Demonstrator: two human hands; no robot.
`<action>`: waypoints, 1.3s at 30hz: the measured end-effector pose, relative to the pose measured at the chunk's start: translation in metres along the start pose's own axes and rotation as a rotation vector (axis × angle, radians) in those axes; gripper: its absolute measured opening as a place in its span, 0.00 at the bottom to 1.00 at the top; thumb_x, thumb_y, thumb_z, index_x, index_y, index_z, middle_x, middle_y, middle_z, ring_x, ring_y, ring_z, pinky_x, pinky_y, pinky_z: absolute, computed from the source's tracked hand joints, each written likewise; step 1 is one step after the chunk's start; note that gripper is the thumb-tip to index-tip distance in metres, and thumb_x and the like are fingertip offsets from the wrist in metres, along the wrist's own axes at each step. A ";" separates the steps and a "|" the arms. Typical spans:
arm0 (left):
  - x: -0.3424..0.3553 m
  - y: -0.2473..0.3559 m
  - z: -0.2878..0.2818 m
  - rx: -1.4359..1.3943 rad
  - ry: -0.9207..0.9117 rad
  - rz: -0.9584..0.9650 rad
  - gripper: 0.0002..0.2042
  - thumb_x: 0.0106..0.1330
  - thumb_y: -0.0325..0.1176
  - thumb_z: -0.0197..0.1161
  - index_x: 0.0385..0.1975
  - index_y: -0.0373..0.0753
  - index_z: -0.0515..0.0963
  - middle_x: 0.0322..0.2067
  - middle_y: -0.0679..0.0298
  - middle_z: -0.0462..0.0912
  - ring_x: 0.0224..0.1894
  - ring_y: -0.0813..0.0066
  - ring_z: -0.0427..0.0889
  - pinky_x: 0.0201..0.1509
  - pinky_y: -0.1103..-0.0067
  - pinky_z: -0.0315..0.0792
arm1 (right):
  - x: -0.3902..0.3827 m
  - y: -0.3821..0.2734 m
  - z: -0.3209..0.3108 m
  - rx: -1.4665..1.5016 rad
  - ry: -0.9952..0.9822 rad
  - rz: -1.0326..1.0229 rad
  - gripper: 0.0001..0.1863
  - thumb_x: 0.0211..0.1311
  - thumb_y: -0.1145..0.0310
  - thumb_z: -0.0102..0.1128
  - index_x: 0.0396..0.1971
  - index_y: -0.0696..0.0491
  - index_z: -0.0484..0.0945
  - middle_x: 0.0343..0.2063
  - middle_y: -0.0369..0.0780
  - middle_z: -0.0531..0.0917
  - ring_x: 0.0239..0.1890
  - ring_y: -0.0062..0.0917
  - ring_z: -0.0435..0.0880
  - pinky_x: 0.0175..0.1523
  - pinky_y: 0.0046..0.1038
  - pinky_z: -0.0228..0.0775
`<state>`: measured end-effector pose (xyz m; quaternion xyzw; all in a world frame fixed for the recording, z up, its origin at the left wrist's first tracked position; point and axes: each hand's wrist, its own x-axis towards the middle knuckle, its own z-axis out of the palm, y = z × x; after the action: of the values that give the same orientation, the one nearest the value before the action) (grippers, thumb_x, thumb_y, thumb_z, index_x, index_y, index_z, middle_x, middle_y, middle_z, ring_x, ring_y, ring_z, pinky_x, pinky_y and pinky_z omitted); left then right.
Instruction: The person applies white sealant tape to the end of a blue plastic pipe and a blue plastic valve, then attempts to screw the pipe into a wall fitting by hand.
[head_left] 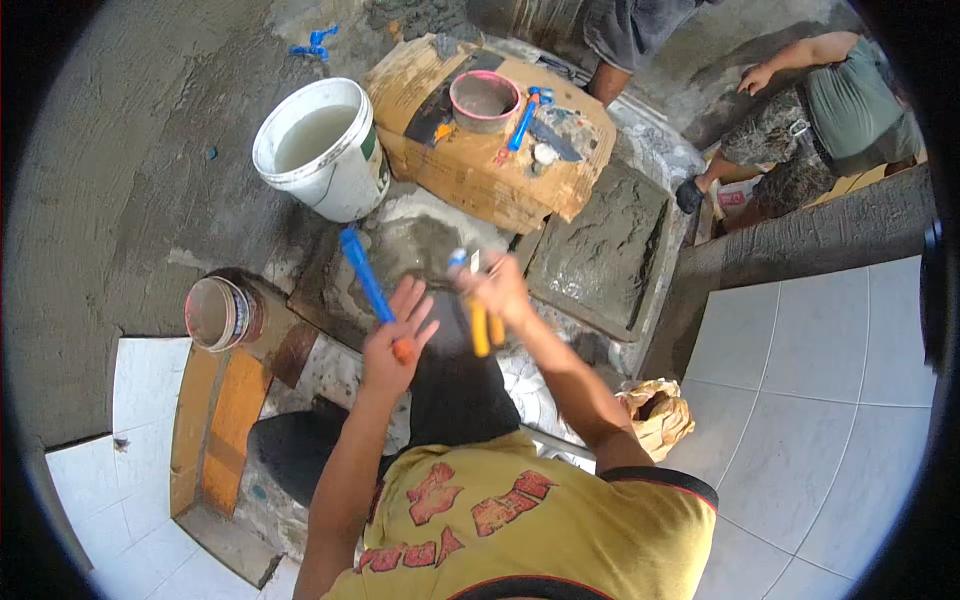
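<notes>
Across the palm of my left hand [398, 335] lies a blue rod-like piece [365, 272] with an orange end. The thumb side grips it while the other fingers stick out. My right hand [498, 288] is closed round a tool with two yellow handles [481, 328], which looks like pliers. A small blue-and-white piece [458, 259] shows by its fingertips, blurred by motion. Both hands hover close together over my dark trouser leg, just short of a wet grey cement patch [425, 245].
Ahead, a cardboard box [455, 180] bears a pink-rimmed tub [485, 100] and a blue tap [524, 120]. A white bucket [340, 185] stands left of it, a smaller bucket [215, 312] nearer. Wet mortar fills a tray [600, 255]. A person [850, 110] sits far right; another stands behind the box.
</notes>
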<state>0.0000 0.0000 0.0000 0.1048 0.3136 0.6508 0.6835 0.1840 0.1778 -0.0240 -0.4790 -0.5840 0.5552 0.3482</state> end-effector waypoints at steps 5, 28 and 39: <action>-0.074 -0.002 -0.053 0.096 0.245 -0.018 0.35 0.58 0.25 0.52 0.72 0.33 0.60 0.65 0.42 0.70 0.66 0.44 0.73 0.68 0.55 0.69 | 0.165 0.028 -0.099 -0.408 0.325 0.041 0.12 0.52 0.66 0.75 0.31 0.58 0.85 0.24 0.36 0.84 0.26 0.20 0.81 0.33 0.27 0.74; -0.238 -0.057 -0.144 0.182 0.848 -0.031 0.34 0.54 0.25 0.55 0.66 0.29 0.62 0.51 0.45 0.78 0.47 0.54 0.85 0.52 0.65 0.82 | 0.287 0.062 -0.194 -0.033 0.259 0.350 0.04 0.55 0.72 0.66 0.27 0.56 0.80 0.23 0.40 0.81 0.20 0.31 0.80 0.23 0.36 0.73; -0.197 -0.041 -0.146 0.405 0.661 -0.176 0.30 0.53 0.25 0.61 0.61 0.31 0.70 0.42 0.55 0.80 0.34 0.69 0.83 0.37 0.75 0.80 | 0.087 0.067 -0.151 0.824 0.155 0.375 0.17 0.64 0.53 0.61 0.42 0.52 0.79 0.24 0.34 0.80 0.21 0.21 0.79 0.24 0.25 0.77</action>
<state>-0.0407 -0.2328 -0.0791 -0.0046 0.6464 0.5134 0.5644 0.3109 0.3028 -0.0796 -0.4381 -0.1899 0.7572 0.4458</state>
